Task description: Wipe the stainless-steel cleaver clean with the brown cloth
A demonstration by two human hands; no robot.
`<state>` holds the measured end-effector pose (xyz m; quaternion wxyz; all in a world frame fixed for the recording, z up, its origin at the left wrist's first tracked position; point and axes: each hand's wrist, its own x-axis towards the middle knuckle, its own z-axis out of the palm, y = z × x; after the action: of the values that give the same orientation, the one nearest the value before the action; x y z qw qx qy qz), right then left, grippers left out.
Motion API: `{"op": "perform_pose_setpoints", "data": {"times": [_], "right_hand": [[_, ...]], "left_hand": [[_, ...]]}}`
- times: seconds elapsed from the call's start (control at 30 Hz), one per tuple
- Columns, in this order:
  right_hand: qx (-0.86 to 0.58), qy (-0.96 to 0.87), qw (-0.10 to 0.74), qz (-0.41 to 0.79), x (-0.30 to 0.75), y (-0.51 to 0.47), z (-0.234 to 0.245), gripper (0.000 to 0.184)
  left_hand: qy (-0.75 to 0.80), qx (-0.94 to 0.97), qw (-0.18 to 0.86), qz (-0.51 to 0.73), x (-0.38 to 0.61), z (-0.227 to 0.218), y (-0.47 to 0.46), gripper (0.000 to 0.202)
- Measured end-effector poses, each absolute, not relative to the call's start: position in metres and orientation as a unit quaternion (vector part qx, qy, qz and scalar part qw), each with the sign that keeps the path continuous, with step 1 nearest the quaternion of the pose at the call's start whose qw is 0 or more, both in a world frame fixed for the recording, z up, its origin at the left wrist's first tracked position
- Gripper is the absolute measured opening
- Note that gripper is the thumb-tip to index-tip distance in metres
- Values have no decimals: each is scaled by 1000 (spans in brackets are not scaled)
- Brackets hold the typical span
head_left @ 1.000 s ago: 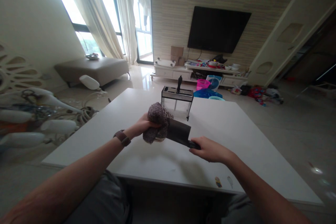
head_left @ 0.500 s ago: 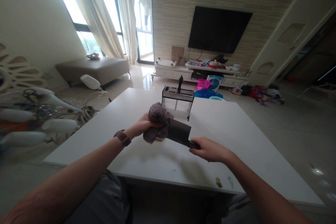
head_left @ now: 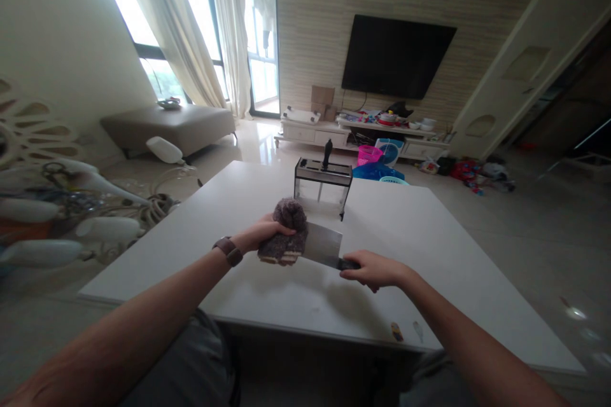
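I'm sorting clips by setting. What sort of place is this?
Likely a home living room: wall-mounted television above a low cabinet, padded bench beside curtained windows, white table where the left hand presses a cloth to the cleaver held by the right hand.

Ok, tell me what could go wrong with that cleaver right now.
1. The left hand presses the cloth over the cleaver blade. A slip could bring the fingers onto the edge.
2. The right hand alone holds the handle. A loose grip while the cloth rubs might let the blade twist or drop.
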<state>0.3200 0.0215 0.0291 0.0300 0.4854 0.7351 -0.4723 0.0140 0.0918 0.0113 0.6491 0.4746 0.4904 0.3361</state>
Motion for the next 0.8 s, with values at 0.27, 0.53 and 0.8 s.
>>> {"op": "perform_pose_setpoints", "data": {"times": [0.27,0.53,0.8], "right_hand": [[489,742,19,-457,317,22,32,34],[467,766,12,-441,318,24,26,34],[463,772,38,-435,325,30,6,30]], "left_hand": [[506,454,667,303,11,8,94,46],[525,432,684,265,9,3,95,42],[536,393,705,245,13,-17,90,41]]}}
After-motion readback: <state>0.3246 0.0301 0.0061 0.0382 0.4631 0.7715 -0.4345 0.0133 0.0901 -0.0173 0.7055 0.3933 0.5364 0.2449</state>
